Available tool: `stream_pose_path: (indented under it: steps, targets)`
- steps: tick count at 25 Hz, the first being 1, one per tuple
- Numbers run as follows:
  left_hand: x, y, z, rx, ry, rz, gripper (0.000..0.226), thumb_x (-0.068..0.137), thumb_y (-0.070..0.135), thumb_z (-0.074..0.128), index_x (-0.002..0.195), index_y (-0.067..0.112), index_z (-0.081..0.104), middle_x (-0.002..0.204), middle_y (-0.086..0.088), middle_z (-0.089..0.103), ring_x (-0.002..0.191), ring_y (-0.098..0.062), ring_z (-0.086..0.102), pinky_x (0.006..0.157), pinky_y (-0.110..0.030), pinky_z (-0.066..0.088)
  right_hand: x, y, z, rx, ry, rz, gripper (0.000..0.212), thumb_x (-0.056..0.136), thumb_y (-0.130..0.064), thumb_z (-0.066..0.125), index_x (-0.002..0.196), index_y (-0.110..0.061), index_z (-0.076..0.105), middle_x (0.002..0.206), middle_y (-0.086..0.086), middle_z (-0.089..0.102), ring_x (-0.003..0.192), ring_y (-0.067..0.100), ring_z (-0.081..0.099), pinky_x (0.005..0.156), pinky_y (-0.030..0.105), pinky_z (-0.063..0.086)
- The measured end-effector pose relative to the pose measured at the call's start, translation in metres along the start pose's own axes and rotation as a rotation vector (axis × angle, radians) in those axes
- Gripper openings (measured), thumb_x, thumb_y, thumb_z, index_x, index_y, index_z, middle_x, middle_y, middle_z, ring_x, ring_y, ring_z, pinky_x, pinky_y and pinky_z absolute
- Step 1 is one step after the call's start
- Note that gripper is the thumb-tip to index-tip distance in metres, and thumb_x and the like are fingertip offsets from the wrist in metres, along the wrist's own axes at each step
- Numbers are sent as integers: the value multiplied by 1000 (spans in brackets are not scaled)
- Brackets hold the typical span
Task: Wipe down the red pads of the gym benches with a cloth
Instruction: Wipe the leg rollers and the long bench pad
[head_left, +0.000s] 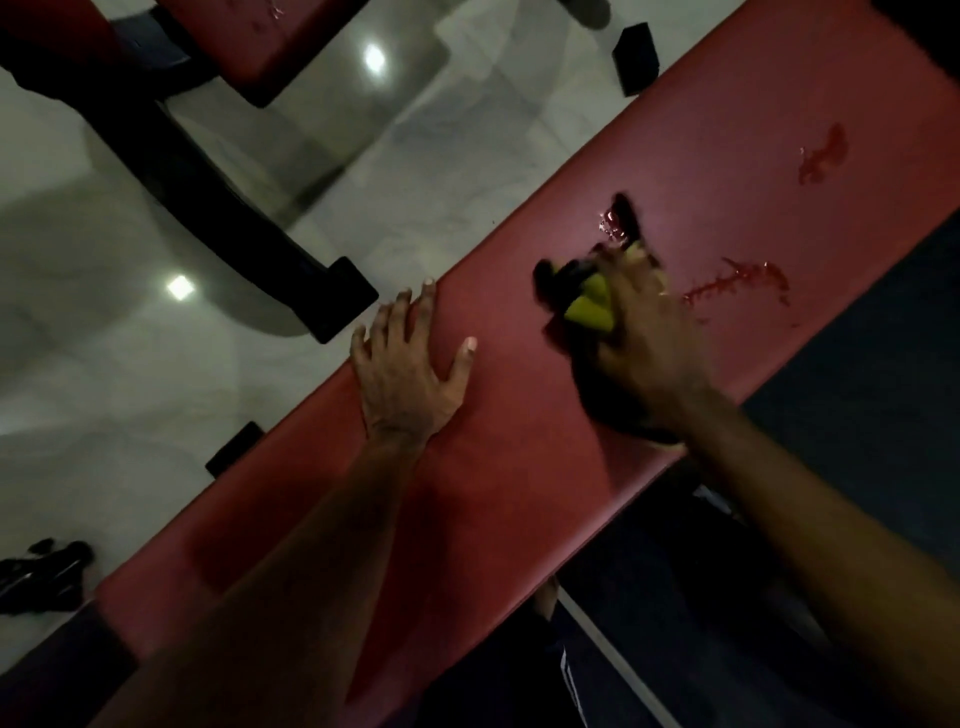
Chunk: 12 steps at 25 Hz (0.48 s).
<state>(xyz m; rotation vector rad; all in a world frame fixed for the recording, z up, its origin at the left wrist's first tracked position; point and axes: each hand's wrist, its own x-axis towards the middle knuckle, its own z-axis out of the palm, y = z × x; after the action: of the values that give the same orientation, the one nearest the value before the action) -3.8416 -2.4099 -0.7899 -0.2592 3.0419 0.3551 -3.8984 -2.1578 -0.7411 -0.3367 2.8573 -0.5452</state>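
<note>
Gripping bunched cloth (587, 301) in right hand (644, 338), fingers curled over the top of it; hand blurred, finger detail not readable. Cloth black with a yellow patch, pressed down on red pad (467, 493), roughly mid-width. Dark corner of cloth sticking out beyond the fingertips, next to droplets (610, 223). Wet streak (737, 283) starting just beside the right hand, on its right. Wet blot (823, 156) farther along the pad, well apart from the cloth.

Left hand (405, 374) holding nothing: flat on the pad near its left edge, fingers straight and spread, thumb out across the surface, fingertips at the edge.

Pad running diagonally, lower left to upper right. Beyond the left edge: pale glossy floor (104, 364) with light spots (374, 57), black frame (218, 208), second red pad (260, 41) at top left with a small wet mark. Black block (636, 57) near the top, just off the pad's edge. Dark surface (857, 389) along the pad's right side; material not discernible.
</note>
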Motion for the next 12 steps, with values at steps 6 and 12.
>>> stream_pose_path:
  steps: [6,12]
  targets:
    - [3,-2,-1,-9,-8,-5,76,91,64,43,155,25,32,148,-8,47,135,-30,44,113,-54,29,60,-14,3,-100,106,202,65,87,-30,57,146,-11,38,150,14,42,129,37,49,86,47,52]
    - [2,-3,-4,-35,-50,-17,78,90,66,42,156,26,30,147,-8,48,135,-29,43,114,-52,27,104,2,-19,51,107,233,46,87,-27,55,130,-14,49,129,11,56,112,37,57,78,39,45]
